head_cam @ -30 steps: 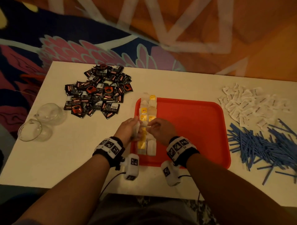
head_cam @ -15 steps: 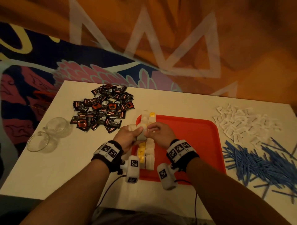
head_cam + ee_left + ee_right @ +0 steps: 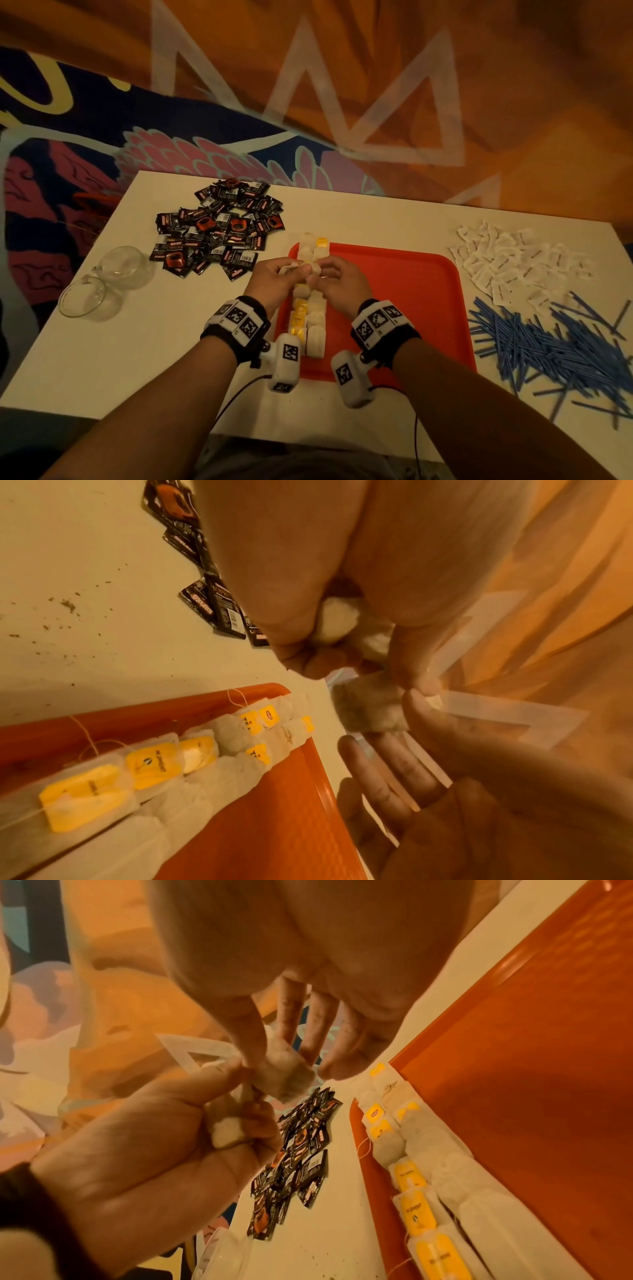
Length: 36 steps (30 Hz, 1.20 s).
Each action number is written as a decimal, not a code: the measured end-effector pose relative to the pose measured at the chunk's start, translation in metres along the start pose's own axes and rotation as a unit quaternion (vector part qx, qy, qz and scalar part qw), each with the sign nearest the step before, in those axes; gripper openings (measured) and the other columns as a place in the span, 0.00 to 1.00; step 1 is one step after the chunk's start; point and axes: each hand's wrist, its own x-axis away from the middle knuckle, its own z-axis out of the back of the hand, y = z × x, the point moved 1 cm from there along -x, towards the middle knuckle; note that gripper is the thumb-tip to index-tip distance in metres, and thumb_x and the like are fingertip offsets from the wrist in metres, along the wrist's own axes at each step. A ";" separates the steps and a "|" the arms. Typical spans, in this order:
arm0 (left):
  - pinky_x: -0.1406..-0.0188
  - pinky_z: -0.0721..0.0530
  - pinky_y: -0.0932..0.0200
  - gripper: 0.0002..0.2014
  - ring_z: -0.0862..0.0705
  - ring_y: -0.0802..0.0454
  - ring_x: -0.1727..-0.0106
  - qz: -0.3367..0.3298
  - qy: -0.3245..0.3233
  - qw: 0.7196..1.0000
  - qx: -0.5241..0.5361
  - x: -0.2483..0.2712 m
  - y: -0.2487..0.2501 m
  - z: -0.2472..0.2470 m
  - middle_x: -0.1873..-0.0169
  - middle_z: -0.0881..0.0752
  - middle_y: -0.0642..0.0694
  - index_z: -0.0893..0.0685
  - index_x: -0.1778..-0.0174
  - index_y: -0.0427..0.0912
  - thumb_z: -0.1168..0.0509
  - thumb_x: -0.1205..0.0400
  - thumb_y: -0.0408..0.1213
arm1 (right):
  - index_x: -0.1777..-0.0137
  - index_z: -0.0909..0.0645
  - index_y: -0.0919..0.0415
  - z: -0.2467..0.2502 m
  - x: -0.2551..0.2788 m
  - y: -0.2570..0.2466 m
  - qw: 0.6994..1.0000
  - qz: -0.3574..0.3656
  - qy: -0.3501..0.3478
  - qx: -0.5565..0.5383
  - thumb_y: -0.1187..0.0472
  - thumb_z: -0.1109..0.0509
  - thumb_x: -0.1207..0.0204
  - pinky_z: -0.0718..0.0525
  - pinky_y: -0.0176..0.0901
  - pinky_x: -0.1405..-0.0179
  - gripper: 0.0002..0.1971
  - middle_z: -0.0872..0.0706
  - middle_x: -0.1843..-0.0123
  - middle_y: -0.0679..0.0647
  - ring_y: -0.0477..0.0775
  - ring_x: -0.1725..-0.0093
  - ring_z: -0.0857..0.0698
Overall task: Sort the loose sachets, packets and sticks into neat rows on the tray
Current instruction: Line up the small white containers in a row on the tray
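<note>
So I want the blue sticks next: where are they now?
The blue sticks lie in a loose pile on the white table, right of the red tray in the head view, just nearer than the white sachets.

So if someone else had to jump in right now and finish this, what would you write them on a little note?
Left hand: grips a bunch of tea bags in its fist.
Right hand: pinches one tea bag, held up over the red tray together with the left thumb.
Done: two neat rows of tea bags along the tray's left edge.
Left: lay down the held tea bags, then sort the black packets on the table left of the tray, and the white sachets and blue sticks to its right. None of those are on the tray yet.
</note>
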 end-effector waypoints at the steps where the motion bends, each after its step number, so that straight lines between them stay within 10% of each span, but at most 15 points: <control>1: 0.61 0.19 0.68 0.07 0.14 0.61 0.59 -0.012 0.006 1.000 -0.011 0.001 0.000 0.000 0.56 0.09 0.41 0.09 0.50 0.32 0.27 0.20 0.32 | 0.57 0.17 0.49 0.000 0.002 0.000 1.000 0.010 0.007 -0.015 0.63 0.22 0.26 0.16 0.38 0.58 0.08 0.12 0.54 0.49 0.47 0.55 0.13; 5: 0.65 0.22 0.72 0.03 0.15 0.67 0.63 -0.061 0.029 0.997 -0.047 0.004 0.005 0.001 0.62 0.11 0.50 0.09 0.55 0.39 0.27 0.20 0.29 | 0.57 0.15 0.55 0.002 0.006 0.003 0.997 0.044 0.054 0.017 0.63 0.23 0.25 0.21 0.27 0.61 0.03 0.14 0.61 0.44 0.38 0.60 0.16; 9: 0.49 0.17 0.61 0.09 0.15 0.57 0.49 -0.094 0.004 0.991 -0.093 0.002 0.004 0.007 0.53 0.12 0.49 0.11 0.49 0.48 0.24 0.22 0.32 | 0.57 0.16 0.53 0.001 0.008 0.002 0.997 0.044 0.059 0.026 0.55 0.23 0.25 0.18 0.31 0.58 0.06 0.14 0.59 0.42 0.36 0.58 0.16; 17: 0.44 0.16 0.56 0.02 0.12 0.52 0.49 -0.098 0.020 0.988 -0.120 -0.002 -0.001 0.010 0.56 0.09 0.48 0.08 0.55 0.41 0.25 0.21 0.32 | 0.65 0.17 0.46 -0.009 0.016 0.008 0.997 0.016 0.017 0.072 0.62 0.23 0.26 0.18 0.39 0.65 0.10 0.14 0.66 0.45 0.46 0.64 0.15; 22: 0.52 0.23 0.57 0.02 0.18 0.61 0.65 -0.026 0.011 0.990 -0.139 -0.001 -0.031 0.018 0.59 0.10 0.52 0.08 0.56 0.43 0.26 0.20 0.36 | 0.50 0.10 0.59 -0.015 0.022 0.028 0.992 -0.055 -0.014 0.110 0.60 0.25 0.24 0.19 0.32 0.63 0.05 0.11 0.54 0.50 0.46 0.58 0.16; 28: 0.73 0.27 0.61 0.08 0.27 0.54 0.75 0.131 0.019 0.988 -0.073 0.012 -0.067 0.034 0.65 0.14 0.44 0.13 0.57 0.39 0.31 0.16 0.38 | 0.71 0.21 0.50 -0.035 0.037 0.080 0.957 -0.179 -0.092 0.207 0.63 0.27 0.23 0.30 0.29 0.73 0.15 0.20 0.67 0.45 0.45 0.65 0.22; 32: 0.80 0.29 0.65 0.09 0.27 0.58 0.78 0.183 0.022 0.983 -0.020 0.021 -0.081 0.045 0.73 0.17 0.49 0.15 0.55 0.38 0.34 0.14 0.39 | 0.45 0.13 0.56 -0.045 0.048 0.099 0.945 -0.198 -0.111 0.236 0.65 0.34 0.19 0.30 0.22 0.68 0.10 0.16 0.46 0.53 0.50 0.49 0.20; 36: 0.78 0.27 0.65 0.09 0.25 0.58 0.78 0.199 0.033 0.979 -0.024 0.027 -0.087 0.055 0.74 0.16 0.51 0.14 0.54 0.39 0.36 0.13 0.38 | 0.32 0.17 0.61 -0.053 0.051 0.108 0.936 -0.200 -0.112 0.268 0.63 0.35 0.16 0.26 0.34 0.41 0.15 0.19 0.30 0.56 0.57 0.31 0.21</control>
